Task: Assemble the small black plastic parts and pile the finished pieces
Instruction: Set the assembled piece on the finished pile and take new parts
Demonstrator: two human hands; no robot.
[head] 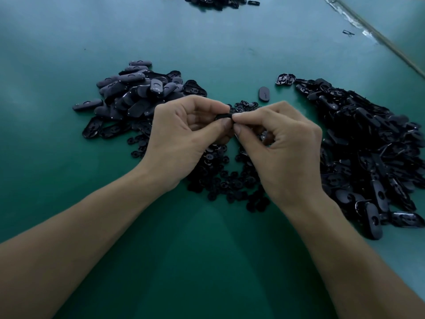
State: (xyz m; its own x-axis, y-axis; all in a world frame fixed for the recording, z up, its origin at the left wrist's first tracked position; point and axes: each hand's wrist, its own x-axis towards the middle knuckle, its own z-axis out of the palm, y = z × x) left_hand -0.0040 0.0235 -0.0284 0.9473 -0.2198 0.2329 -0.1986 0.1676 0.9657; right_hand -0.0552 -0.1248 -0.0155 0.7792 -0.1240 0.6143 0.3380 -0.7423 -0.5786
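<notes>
Here, in the head view, both hands meet near the middle of the green counter (207, 261). The left hand (184, 134) and the right hand (282, 143) pinch one small black part (224, 116) between thumb and forefinger. Each grip is narrow and closed on that part, the other fingers curled in.

Beneath the hands, running toward 6 o'clock, lies a scatter of small round parts (225, 180). At 10 o'clock sits a pile of closed oval pieces (135, 93), and at 3 o'clock a larger heap of open shells (368, 143). A lone oval piece (264, 93) lies just past the hands toward 1 o'clock, apart from both piles. Another dark heap (213, 0) shows at the far 12 o'clock edge, cut off by the frame.
</notes>
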